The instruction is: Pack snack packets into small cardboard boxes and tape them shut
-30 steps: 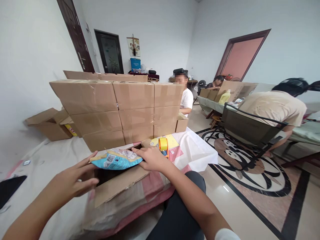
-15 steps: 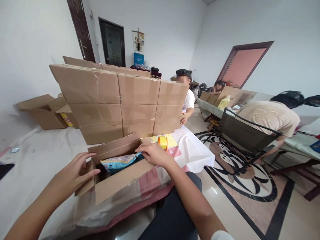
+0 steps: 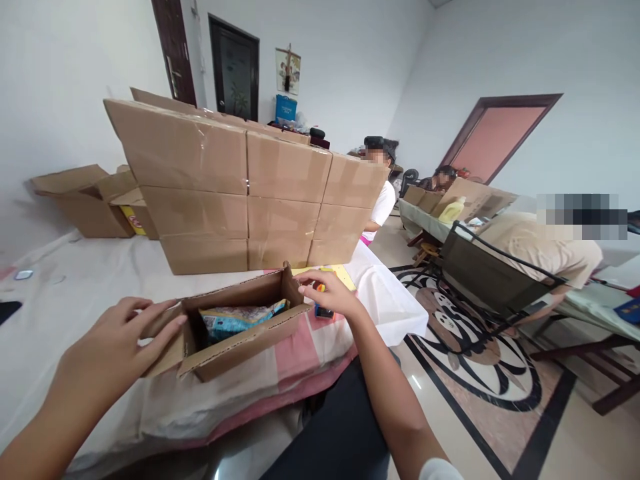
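Observation:
An open cardboard box (image 3: 245, 340) lies lengthwise on the cloth in front of me, its flaps up or turned outward. Inside rests a blue patterned packet (image 3: 235, 321) with a yellowish edge. My left hand (image 3: 115, 343) is at the box's left end, fingers apart and touching the end flap. At the right end, my right hand (image 3: 333, 293) has its fingers and thumb closed on the cardboard edge. Partly hidden behind that hand is a tape dispenser (image 3: 324, 312) with yellow and orange parts.
A tall stack of taped cartons (image 3: 280, 197) stands just beyond the box. Open cartons (image 3: 85, 207) sit at the far left. A person in white (image 3: 383, 203) is behind the stack; another bends by a chair (image 3: 480, 280) at right. The checked tablecloth (image 3: 295, 363) hangs over the near edge.
My right hand has moved from over the packet to the box's right end. The near flap has swung more upright. The other person's hand has left the stack's right side.

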`<state>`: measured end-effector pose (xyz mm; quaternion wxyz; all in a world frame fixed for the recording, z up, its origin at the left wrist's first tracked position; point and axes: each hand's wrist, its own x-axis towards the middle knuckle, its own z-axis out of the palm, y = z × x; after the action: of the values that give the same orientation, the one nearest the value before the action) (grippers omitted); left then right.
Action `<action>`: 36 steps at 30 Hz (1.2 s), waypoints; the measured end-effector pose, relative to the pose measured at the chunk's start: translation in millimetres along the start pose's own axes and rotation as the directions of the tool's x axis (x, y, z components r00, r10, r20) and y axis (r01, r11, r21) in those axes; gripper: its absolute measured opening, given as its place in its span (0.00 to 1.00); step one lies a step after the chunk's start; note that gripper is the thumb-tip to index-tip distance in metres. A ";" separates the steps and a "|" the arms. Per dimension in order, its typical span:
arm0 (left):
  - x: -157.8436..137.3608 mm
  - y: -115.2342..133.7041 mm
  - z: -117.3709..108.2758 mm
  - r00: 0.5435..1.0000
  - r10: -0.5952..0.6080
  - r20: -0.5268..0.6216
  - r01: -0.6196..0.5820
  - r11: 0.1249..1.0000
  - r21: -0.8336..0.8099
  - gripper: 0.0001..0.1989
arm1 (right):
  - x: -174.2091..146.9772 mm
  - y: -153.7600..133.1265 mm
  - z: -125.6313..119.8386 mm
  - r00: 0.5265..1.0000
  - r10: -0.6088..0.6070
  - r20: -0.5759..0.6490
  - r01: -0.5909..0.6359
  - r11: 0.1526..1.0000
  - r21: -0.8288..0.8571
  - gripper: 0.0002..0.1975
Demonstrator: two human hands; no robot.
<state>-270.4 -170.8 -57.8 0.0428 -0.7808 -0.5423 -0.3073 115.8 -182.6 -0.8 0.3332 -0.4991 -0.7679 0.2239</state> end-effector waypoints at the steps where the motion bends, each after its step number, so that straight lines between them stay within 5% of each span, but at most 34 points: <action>1: -0.3 4.0 -1.2 1.000 0.005 0.000 -0.005 1.000 -0.002 0.23 | -0.8 -3.5 1.6 0.998 -0.049 0.031 0.049 0.999 0.006 0.17; 5: 3.7 9.0 3.4 0.994 0.112 0.010 -0.110 0.983 -0.146 0.21 | -1.2 -11.3 9.5 0.989 -0.098 0.115 0.105 0.993 -0.053 0.22; 11: 6.4 5.8 18.6 0.982 0.089 0.166 -0.038 0.957 -0.286 0.25 | 2.5 -7.3 31.1 0.931 -0.078 0.355 0.118 0.989 -0.092 0.25; 14: 6.8 6.4 9.7 0.981 -0.166 0.104 0.189 0.940 -0.285 0.30 | 3.8 -5.3 38.5 0.948 -0.097 0.303 0.123 0.990 -0.066 0.26; 16: 6.1 5.8 -3.0 0.911 -0.361 0.200 0.390 0.911 -0.131 0.34 | 4.4 -4.1 40.5 0.960 -0.101 0.261 0.116 0.992 -0.044 0.27; 18: 3.8 6.0 -16.1 0.838 -0.446 0.314 0.464 0.886 0.021 0.36 | 4.5 -4.3 42.1 0.973 -0.091 0.212 0.106 0.993 -0.058 0.28; 24: -5.3 13.9 -24.3 0.947 -0.176 0.269 0.215 0.969 -0.123 0.40 | 1.3 -12.0 55.6 0.992 -0.059 0.109 0.059 0.998 -0.005 0.31; 29: -7.1 12.2 -19.2 0.940 -0.051 0.338 0.105 0.984 -0.143 0.40 | 1.5 -9.9 64.7 0.998 -0.059 -0.017 0.059 0.998 -0.024 0.33; 36: -12.2 16.9 -1.5 0.943 0.077 0.325 -0.008 0.978 -0.209 0.36 | 11.1 -1.8 54.3 0.997 -0.062 0.048 0.064 0.997 -0.049 0.33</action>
<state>-259.0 -188.3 -58.5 -0.1229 -0.8329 -0.4904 -0.2251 71.6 -173.8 -33.2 0.3092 -0.4776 -0.7963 0.2053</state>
